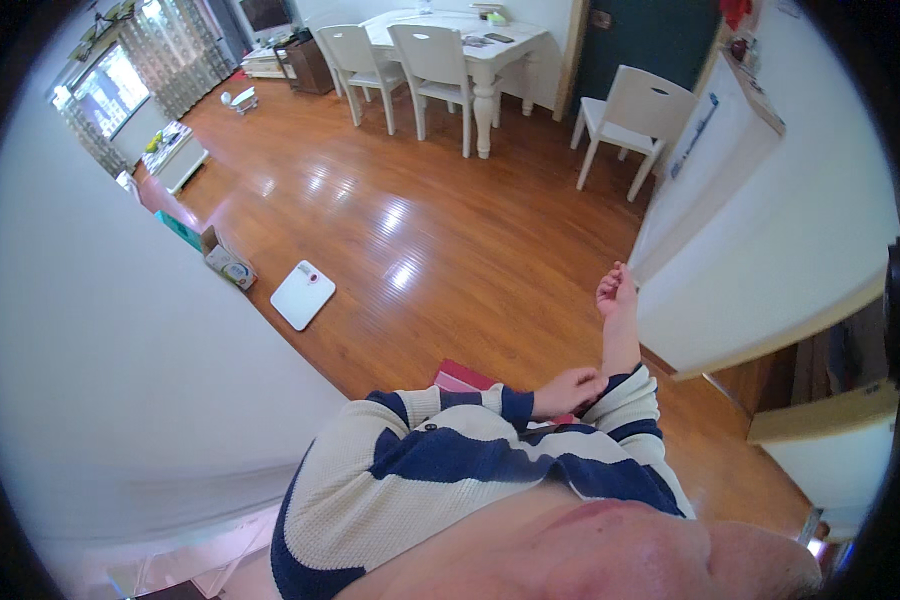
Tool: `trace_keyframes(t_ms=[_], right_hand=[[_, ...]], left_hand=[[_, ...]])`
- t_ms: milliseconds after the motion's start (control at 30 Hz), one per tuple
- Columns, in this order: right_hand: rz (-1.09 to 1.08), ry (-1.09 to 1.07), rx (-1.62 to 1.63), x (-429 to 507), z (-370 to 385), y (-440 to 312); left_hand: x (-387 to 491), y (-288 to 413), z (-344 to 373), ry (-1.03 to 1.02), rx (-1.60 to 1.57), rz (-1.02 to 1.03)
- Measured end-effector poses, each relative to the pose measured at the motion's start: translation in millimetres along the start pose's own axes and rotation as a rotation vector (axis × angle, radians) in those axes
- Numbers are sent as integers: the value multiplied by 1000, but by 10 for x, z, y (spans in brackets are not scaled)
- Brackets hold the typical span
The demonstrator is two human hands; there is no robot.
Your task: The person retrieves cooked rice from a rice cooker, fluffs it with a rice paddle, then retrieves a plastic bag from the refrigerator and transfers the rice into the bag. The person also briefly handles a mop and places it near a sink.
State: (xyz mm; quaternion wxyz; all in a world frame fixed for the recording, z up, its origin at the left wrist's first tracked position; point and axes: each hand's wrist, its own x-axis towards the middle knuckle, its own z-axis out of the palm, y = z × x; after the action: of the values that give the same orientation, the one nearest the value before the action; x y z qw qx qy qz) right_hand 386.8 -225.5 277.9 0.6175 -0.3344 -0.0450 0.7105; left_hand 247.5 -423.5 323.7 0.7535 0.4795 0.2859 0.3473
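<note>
I wear a knitted sweater (450, 450) with navy and cream stripes. Reaching across my front, my left hand (568, 391) grips the navy cuff (615, 385) of my right sleeve, near the elbow. The right forearm is bare and points away from me. At its end, my right hand (617, 289) is raised close to the white wall, its fingers loosely curled and nothing visible in them. Below the left forearm, part of a red and pink mat (461, 375) shows on the floor; my sweater hides the rest.
A white bathroom scale (303, 295) lies on the wood floor (420, 300), with an open cardboard box (229, 259) by the left wall. White chairs (431, 64) and a dining table (510, 46) stand beyond. Another chair (634, 120) is near the right-hand wall (765, 247). A doorway opens at right.
</note>
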Motion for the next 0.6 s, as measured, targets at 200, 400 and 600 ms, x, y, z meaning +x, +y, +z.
trace_keyframes(t_ms=[200, 400, 600], right_hand=[[200, -209, 226, 1420, 1017, 136], [217, -342, 183, 2649, 2603, 164], [-792, -767, -1117, 3285, 3838, 1237]], left_hand=[[1388, 418, -1053, 232, -330, -164], [2076, 1197, -1590, -29, -712, -155], [2350, 1701, -2090, 122, -641, -111]])
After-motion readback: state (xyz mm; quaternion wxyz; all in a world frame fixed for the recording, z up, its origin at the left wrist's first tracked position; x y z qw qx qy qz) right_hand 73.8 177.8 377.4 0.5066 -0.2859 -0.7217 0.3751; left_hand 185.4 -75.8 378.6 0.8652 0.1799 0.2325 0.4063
